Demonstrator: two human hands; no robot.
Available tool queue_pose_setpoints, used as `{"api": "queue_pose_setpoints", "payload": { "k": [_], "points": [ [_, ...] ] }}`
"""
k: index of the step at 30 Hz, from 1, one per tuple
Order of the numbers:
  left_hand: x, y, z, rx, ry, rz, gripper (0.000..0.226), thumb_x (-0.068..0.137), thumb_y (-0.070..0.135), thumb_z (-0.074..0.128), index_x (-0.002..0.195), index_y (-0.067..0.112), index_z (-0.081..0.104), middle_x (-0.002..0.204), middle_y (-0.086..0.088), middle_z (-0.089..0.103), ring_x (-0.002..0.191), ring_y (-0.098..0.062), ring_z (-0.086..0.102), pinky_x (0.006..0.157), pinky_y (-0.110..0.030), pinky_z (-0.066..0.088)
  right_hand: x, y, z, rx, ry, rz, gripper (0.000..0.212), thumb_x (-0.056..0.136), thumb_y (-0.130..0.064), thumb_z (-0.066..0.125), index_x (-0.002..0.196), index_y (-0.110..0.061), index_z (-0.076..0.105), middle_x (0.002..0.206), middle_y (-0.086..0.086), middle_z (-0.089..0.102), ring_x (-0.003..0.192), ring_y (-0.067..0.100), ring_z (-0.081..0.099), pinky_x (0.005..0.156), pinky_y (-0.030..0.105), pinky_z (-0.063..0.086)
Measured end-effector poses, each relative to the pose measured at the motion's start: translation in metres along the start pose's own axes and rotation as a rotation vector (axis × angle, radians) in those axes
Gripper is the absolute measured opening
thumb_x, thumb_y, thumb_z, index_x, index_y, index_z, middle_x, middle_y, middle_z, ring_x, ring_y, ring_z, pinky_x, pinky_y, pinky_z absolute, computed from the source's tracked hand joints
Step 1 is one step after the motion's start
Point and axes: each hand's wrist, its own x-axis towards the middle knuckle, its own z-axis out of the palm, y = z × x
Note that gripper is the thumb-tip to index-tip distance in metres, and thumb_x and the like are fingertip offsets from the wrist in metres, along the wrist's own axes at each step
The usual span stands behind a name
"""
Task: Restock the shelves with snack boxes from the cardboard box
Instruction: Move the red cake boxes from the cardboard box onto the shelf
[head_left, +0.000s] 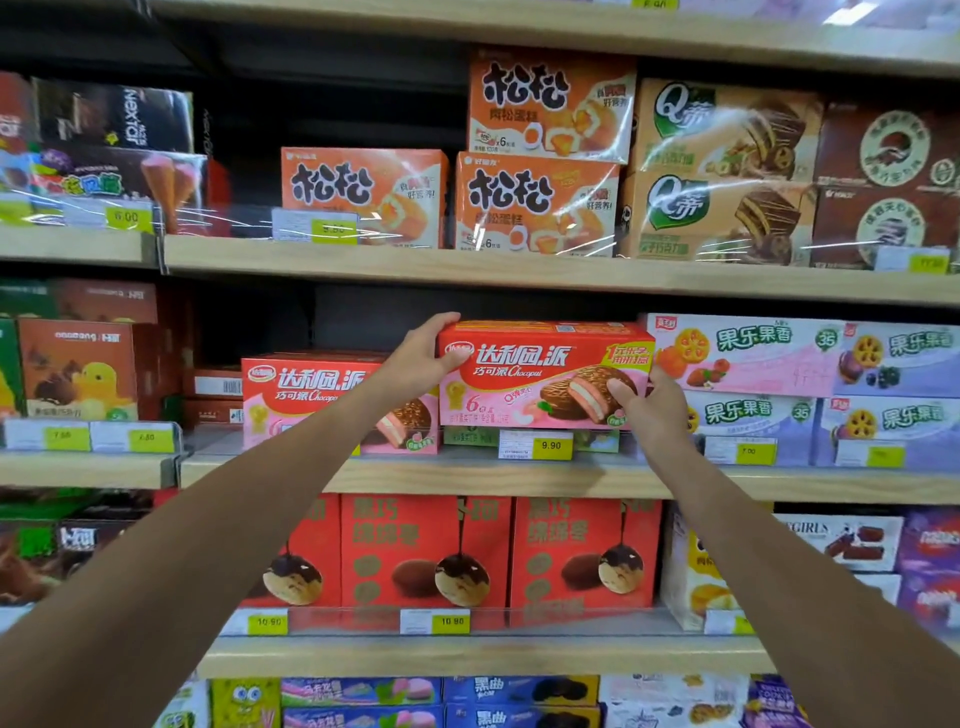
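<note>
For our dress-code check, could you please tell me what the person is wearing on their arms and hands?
Nothing visible: the left hand and right hand are ungloved, with no rings, watch or bracelet showing, and no sleeve shows along either arm.

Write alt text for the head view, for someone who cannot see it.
Two hands hold a red-and-pink chocolate pie box at the middle shelf: left hand on its left end, right hand on its lower right corner. A matching box stands to its left; other snack boxes line the shelves above and below.
</note>
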Motion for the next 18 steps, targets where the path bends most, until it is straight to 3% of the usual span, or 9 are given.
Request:
{"api": "queue_pose_setpoints", "payload": {
  "k": [4, 7, 10, 14, 18],
  "points": [
    [0.005, -0.004, 0.003, 0.114, 0.01, 0.013, 0.055, 0.093, 0.029, 0.055, 0.142, 0.029, 0.029, 0.129, -0.007, 0.038, 0.111, -0.019, 0.052, 0.095, -0.035, 0.05, 0.004, 0.007, 0.009, -0.031, 0.052, 0.012, 0.025, 0.085, -0.014, 0.067, 0.11, -0.018, 0.062, 0.115, 0.01, 0.063, 0.106, 0.029, 0.06, 0.095, 0.05, 0.048],
    [0.004, -0.009, 0.007, 0.257, 0.012, 0.033, 0.058, 0.094, 0.03, 0.053, 0.144, 0.024, 0.027, 0.132, -0.012, 0.034, 0.119, -0.023, 0.045, 0.102, -0.04, 0.044, 0.002, 0.01, 0.012, -0.077, 0.069, 0.043, 0.025, 0.086, -0.014, 0.066, 0.11, -0.013, 0.062, 0.113, 0.011, 0.064, 0.106, 0.029, 0.06, 0.096, 0.044, 0.047],
    [0.002, -0.018, 0.008, 0.368, 0.0, 0.04, 0.059, 0.092, 0.038, 0.054, 0.144, 0.025, 0.028, 0.134, -0.014, 0.039, 0.128, -0.029, 0.039, 0.108, -0.045, 0.038, 0.002, 0.015, 0.015, -0.13, 0.071, 0.078, 0.027, 0.087, -0.013, 0.065, 0.113, -0.008, 0.06, 0.113, 0.011, 0.065, 0.107, 0.028, 0.059, 0.091, 0.036, 0.045],
    [0.002, -0.025, 0.013, 0.618, 0.004, 0.121, 0.055, 0.094, 0.043, 0.047, 0.141, 0.018, 0.036, 0.137, -0.009, 0.048, 0.132, -0.029, 0.033, 0.11, -0.041, 0.026, 0.003, 0.018, 0.02, -0.235, 0.041, 0.143, 0.043, 0.089, -0.017, 0.061, 0.129, -0.005, 0.051, 0.127, 0.01, 0.059, 0.119, 0.031, 0.054, 0.099, 0.04, 0.046],
    [0.005, -0.025, 0.02, 0.722, 0.029, 0.117, 0.047, 0.096, 0.041, 0.044, 0.137, 0.018, 0.042, 0.135, -0.007, 0.051, 0.131, -0.027, 0.034, 0.11, -0.041, 0.024, 0.002, 0.02, 0.026, -0.302, 0.066, 0.155, 0.043, 0.09, -0.012, 0.057, 0.13, -0.001, 0.048, 0.126, 0.016, 0.06, 0.116, 0.031, 0.055, 0.093, 0.035, 0.045]
  ]
}}
